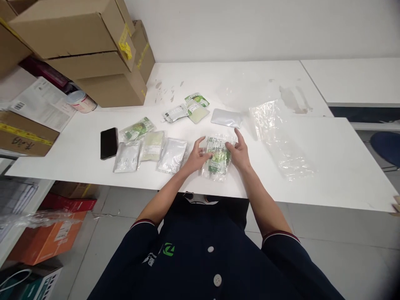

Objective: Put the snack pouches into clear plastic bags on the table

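Note:
Close to the table's front edge, a green-and-white printed pouch (220,163) sits inside a clear plastic bag (215,177). My left hand (197,157) grips its left side, thumb across the front and index finger raised. On the opposite side my right hand (239,153) pinches the upper right edge, with the thumb on top and the forefinger extended. To the left lie a silver pouch (172,155), a pale green pouch (152,146), another silver pouch (127,157) and a green printed pouch (137,130), wrapped in clear plastic.
Farther back are a white pouch (175,113), a pale green packet (197,112), a green packet (197,99) and a silver pouch (226,118). Loose clear plastic bags (278,137) spread rightward. A black phone (108,143), a can (81,101) and stacked cardboard boxes (78,37) occupy the left.

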`<act>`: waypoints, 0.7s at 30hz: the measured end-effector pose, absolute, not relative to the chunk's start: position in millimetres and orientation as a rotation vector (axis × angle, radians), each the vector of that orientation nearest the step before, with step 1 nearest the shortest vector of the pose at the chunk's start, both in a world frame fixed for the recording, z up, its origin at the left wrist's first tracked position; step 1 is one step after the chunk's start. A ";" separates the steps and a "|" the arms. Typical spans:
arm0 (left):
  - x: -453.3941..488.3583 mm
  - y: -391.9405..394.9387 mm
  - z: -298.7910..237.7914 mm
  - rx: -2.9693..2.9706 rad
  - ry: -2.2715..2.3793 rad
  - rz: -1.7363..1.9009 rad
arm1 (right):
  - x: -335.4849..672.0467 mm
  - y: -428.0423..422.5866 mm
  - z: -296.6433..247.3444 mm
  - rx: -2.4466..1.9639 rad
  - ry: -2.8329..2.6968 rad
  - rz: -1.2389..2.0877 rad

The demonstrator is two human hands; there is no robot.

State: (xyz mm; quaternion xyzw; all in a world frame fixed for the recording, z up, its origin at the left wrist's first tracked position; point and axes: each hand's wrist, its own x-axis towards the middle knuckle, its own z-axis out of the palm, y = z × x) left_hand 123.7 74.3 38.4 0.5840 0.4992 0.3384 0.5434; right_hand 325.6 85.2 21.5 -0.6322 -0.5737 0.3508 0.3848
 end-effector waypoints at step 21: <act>111.0 128.6 70.6 1.774 1.317 0.476 | 336.5 106.0 57.0 -1.596 -1.728 1.019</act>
